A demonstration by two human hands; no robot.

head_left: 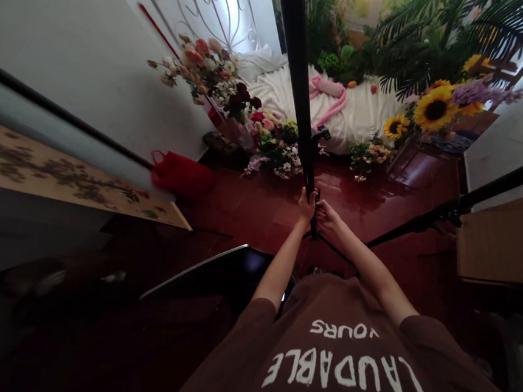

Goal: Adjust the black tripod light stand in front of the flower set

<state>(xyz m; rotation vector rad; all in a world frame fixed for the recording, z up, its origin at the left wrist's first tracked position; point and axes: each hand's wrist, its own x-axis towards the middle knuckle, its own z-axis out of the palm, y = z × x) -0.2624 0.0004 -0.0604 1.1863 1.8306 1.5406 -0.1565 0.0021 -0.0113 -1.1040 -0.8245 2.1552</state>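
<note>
**Both hands on the stand pole**

Where the brown T-shirt [343,362] fills the near edge of the view, two bare arms reach forward and meet on a black stand pole [299,83]. The left hand [306,205] is closed around the pole, and the right hand [328,217] is wrapped on it just below and to the right, at what looks like a clamp or joint; the fingers there are too small to read. The pole's long axis runs nearly upright, from the hands up and slightly left out of the top of the view, so it lies straight ahead of both hands, neither clearly nearer. From the joint a black stand leg [471,202] splays out to the right, towards a wooden desk [505,241] at the right edge. To the near left lies a dark flat panel [218,271]. The red glossy floor [251,207] around the stand's foot gives room left and ahead. Further left sits a red bag [181,174]. Beyond, flower bouquets [271,139], sunflowers [434,107] and white draped cloth [365,110] close off the far side.
</note>
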